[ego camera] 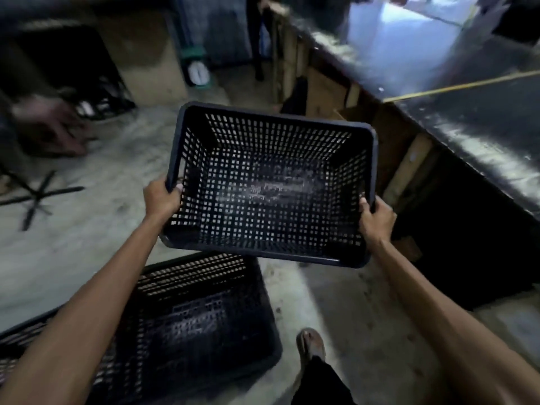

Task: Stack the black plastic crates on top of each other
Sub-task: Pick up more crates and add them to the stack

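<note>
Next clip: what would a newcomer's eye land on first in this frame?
The empty black mesh crate held up mid-frame, the left hand and right hand gripping its side rims. Below it at lower left, a second black crate rests on the concrete floor, while a dark shiny counter runs along the right.

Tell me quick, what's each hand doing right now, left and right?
Left hand: closed on the left rim of the held black crate.
Right hand: closed on the right rim of the same crate.
</note>
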`<state>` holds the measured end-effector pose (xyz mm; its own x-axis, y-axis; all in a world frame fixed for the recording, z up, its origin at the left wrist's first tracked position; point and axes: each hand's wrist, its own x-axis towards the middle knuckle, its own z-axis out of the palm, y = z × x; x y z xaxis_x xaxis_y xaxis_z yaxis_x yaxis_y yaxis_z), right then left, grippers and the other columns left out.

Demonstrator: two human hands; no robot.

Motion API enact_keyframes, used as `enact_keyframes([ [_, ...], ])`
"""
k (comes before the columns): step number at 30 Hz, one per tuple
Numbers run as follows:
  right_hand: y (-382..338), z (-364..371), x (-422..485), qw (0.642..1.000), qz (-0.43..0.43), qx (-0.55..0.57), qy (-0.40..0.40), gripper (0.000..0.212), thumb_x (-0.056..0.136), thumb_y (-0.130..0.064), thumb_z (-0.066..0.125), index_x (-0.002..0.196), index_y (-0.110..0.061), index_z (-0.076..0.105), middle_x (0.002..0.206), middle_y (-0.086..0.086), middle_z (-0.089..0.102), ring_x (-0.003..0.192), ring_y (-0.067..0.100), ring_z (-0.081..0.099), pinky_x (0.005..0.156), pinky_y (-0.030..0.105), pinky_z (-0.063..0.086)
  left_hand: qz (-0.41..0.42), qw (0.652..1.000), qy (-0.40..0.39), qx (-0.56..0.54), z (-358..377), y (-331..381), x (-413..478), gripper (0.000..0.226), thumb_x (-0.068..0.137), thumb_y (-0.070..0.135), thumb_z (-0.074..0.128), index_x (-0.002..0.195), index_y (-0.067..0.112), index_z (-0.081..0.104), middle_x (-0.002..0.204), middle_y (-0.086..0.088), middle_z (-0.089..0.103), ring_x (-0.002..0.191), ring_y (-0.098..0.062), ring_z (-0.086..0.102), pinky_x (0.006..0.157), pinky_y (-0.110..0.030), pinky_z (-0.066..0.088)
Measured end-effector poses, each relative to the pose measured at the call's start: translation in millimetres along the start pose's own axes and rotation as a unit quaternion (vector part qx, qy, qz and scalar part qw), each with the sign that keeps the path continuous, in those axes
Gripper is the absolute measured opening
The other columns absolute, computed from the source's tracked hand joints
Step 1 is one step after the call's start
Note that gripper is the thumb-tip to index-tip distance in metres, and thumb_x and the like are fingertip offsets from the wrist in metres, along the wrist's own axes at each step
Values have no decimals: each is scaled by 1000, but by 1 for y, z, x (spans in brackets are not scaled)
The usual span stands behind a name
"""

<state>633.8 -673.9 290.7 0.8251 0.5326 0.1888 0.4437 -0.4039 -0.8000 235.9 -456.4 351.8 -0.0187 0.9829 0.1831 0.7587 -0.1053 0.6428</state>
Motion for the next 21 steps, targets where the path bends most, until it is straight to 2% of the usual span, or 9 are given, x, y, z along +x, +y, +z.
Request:
enact_keyframes([
  [4,-73,20,-32,997,-80,18,-4,26,96,-31,50,96,-11,66,81,10,68,75,26,61,64,29,34,-36,996,64,-53,-73,-58,-21,30,92,19,63,120,11,70,107,-14,75,103,-31,69,79,-30,45],
  [8,-134,31,-41,993,-112,20,-32,24,96,-28,52,92,-8,66,89,14,71,76,26,62,63,27,33,-84,984,102,-116,-111,-83,-29,26,94,19,62,117,18,72,102,-5,74,99,-27,69,78,-26,44],
  [10,-155,40,-48,991,-120,14,-53,27,96,-29,52,94,-6,67,92,16,72,82,31,64,66,32,41,-107,982,107,-109,-129,-95,-31,26,95,20,62,118,16,72,103,-7,74,99,-28,68,78,-31,47],
  [13,-175,54,-57,989,-130,-7,-72,32,95,-32,52,100,-6,70,94,17,72,87,34,65,73,39,50,-124,980,118,-100,-156,-112,-35,27,95,20,62,119,14,72,107,-10,75,102,-29,69,85,-38,52],
  [18,-203,72,-68,983,-130,-17,-130,31,92,-31,57,98,-5,73,86,18,72,83,35,66,65,29,39,-128,985,103,-48,-212,-137,-41,23,93,20,64,113,15,75,109,-10,75,105,-29,68,92,-37,52],
  [21,-208,76,-79,978,-121,-52,-161,30,90,-30,59,90,-4,74,73,14,64,75,30,63,64,27,37,-143,986,85,-7,-232,-152,-51,21,93,24,63,103,11,76,99,-16,75,97,-33,69,84,-39,54],
])
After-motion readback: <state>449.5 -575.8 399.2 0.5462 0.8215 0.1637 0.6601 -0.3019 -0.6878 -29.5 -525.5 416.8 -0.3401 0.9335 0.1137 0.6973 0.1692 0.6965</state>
